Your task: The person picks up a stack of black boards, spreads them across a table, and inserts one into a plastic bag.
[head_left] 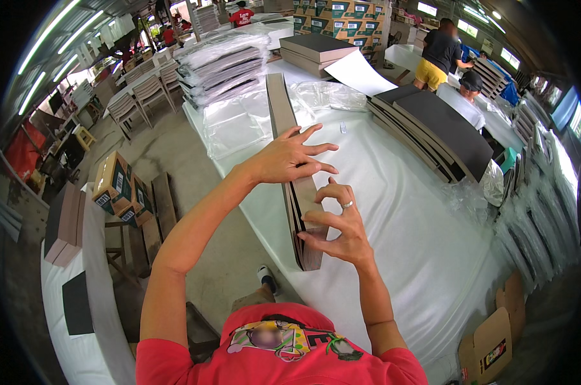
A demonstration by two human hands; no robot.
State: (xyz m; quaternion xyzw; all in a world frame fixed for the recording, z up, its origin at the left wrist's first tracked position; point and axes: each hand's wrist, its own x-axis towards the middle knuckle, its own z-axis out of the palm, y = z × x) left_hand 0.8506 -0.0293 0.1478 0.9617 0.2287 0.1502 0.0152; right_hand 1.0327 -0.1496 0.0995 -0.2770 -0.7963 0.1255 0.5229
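A long, narrow stack of grey boards with dark outer faces [279,102] lies along the left side of the covered table, its edges facing up. Across its middle reaches my left hand [289,157], fingers spread and stretched to the right over the edges. Close to the near end, my right hand [341,224], with a ring on one finger, has curled its thumb and fingers over the board edges. Dark gaps show between some boards there. The boards directly beneath my left hand are hidden.
Plastic-wrapped stacks [223,61] and clear plastic sheeting [239,125] occupy the far left of the table [393,256]. Dark-topped board stacks [431,128] stand far right, near a seated person [463,99]. Wrapped bundles [534,199] line the right; an open carton [489,346] sits lower right.
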